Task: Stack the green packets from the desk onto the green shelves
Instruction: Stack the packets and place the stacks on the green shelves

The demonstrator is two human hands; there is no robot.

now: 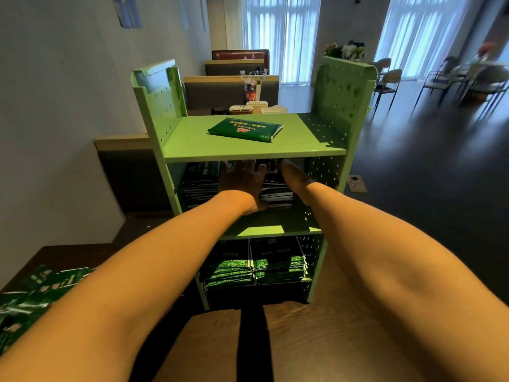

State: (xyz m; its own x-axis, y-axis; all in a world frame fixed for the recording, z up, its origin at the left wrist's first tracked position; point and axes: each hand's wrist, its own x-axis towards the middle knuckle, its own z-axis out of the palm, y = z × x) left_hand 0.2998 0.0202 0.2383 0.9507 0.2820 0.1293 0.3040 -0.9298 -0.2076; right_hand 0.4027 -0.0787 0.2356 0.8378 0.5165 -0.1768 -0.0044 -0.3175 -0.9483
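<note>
Single head-worn wide-angle view, looking forward and down along both forearms, close to the green shelves, room receding behind.

Beyond your hands you see booth partitions, condiment boxes and flowers; 2 curtained windows behind; chairs far right.

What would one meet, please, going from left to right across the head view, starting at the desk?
Loose green packets on the desk → left hand → right hand → perforated right side panel of the green shelves → chairs.
</note>
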